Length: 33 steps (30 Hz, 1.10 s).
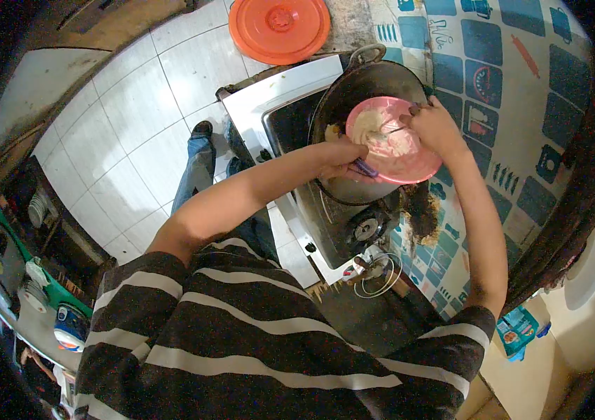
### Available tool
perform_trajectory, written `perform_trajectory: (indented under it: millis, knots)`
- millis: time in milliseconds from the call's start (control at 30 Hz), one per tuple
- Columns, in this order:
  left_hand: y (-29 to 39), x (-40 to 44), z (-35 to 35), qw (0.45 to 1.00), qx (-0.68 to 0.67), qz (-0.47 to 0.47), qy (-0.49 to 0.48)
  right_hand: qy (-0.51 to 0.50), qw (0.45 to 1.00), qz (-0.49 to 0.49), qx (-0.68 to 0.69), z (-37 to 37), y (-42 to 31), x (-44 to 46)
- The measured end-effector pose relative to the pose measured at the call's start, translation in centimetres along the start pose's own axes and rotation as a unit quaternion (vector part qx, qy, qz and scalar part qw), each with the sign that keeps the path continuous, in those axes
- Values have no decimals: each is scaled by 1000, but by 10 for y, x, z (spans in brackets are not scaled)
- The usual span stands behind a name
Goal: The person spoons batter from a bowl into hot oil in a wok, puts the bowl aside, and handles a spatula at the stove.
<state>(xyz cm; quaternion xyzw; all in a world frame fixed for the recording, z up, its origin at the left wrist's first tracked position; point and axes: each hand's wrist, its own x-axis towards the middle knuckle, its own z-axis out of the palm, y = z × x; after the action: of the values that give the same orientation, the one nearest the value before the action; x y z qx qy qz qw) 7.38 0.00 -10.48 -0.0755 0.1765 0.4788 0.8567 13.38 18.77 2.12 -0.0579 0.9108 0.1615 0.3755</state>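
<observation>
A pink bowl with pale, creamy batter smeared inside is held tilted over a large dark pot. My left hand is closed at the bowl's near left rim, and a short purple handle sticks out beside its fingers; the rest of that item is hidden. On the bowl's other side, my right hand is closed around a thin utensil whose end reaches into the batter. The utensil's head cannot be made out. Something pale and yellowish shows inside the pot near the left wrist.
The pot stands on a white and black gas stove with a knob. An orange round lid is beyond it. Patterned blue tile covering runs along the right. A white cable loops near the stove's front corner.
</observation>
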Motion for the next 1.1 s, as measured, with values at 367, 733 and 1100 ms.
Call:
perform_trajectory:
  millis: [367, 733, 1100]
  knots:
    - [12, -12, 0, 995, 82, -62, -5, -41, 998, -15, 53, 24, 2, -1]
    - [15, -13, -2, 997, -11, -69, -21, 70, 996, -13, 47, 16, 18, 1]
    - [13, 2, -1, 998, -59, -23, 1, 28, 994, 55, 93, -31, 7, 13]
